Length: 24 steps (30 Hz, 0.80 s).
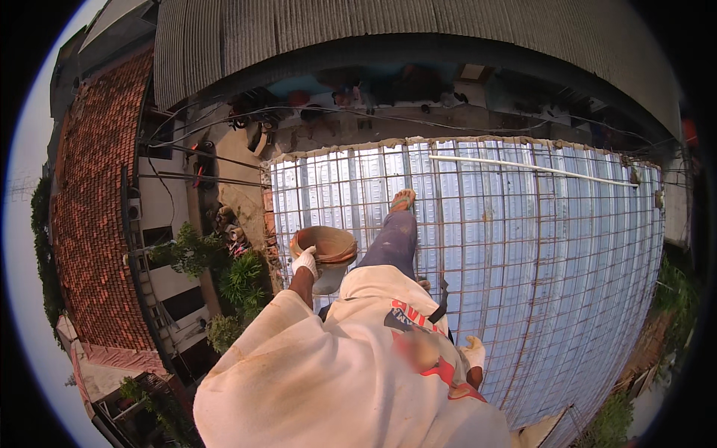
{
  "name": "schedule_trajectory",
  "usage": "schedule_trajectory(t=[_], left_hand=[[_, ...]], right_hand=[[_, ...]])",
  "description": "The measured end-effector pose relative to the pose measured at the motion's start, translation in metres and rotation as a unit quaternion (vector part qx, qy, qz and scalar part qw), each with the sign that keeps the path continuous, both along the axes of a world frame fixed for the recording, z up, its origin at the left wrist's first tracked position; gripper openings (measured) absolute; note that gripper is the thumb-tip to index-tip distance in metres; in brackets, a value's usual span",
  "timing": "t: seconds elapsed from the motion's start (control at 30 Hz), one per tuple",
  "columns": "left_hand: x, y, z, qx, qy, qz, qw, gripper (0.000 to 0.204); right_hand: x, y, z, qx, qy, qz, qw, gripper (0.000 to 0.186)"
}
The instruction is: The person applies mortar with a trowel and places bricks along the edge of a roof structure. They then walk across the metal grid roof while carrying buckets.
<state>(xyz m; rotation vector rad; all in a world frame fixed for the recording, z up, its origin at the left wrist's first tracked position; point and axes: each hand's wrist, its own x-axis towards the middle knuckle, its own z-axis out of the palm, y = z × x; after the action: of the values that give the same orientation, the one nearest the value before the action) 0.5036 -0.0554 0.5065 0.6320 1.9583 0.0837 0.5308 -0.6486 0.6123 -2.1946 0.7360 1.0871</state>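
Note:
My left hand [305, 261], in a white knit glove, is closed on the near left rim of a round, mud-stained bucket [334, 243]. The bucket hangs beside my left leg with its brown inside showing, and its grey lower part shows beneath the rim; a doubled edge suggests more than one bucket, but I cannot tell. At my right side, beside the shirt hem, hangs my right hand [473, 352] in a cream glove. Its fingers look loosely apart, with nothing visible in them. One bare foot [402, 200] is forward on the steel bar grid [478, 246].
Corrugated metal decking [515, 284] lies under the bars. A long pale pipe [534, 170] crosses the far part. Beyond the rough far edge [351, 149] the ground drops to a yard. Cables [216, 157] run past the left edge, near green plants [250, 280].

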Motion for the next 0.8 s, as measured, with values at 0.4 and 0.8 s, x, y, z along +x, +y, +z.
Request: schedule_trajectory(t=[0.4,0.8], left_hand=[[0.198,0.066,0.019,-0.041,-0.177,-0.221,0.958,0.036],[0.265,0.064,0.011,0.003,-0.161,-0.223,0.962,0.034]], right_hand=[[0.078,0.085,0.046,0.083,0.026,-0.358,0.930,0.033],[0.071,0.117,0.082,0.015,0.090,-0.302,0.949,0.034]])
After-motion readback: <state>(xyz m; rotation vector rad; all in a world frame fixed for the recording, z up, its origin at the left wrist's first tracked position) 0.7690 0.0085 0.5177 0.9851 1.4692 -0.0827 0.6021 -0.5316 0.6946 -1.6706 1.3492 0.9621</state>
